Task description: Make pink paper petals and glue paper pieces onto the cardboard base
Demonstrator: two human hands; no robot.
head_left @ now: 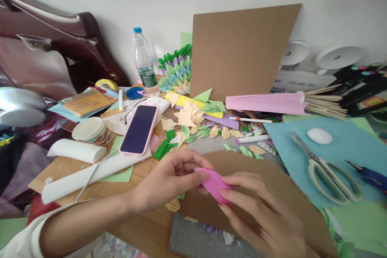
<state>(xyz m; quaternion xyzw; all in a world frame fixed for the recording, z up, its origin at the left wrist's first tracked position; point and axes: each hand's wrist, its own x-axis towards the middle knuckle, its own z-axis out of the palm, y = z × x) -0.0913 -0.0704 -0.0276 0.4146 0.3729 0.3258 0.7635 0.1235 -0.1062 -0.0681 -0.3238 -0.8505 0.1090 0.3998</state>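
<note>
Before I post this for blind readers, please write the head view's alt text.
A left hand and right hand hold pink paper above brown cardboard. Around them on a cluttered table are pleated paper leaves, a phone, a water bottle, and scissors on blue paper.

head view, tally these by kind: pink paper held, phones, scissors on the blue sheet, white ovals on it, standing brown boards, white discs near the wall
Pink paper held in the fingers: 1
Phone: 1
Scissors on the blue sheet: 1
White oval: 1
Standing brown board: 1
White discs: 2
Total: 7
</note>
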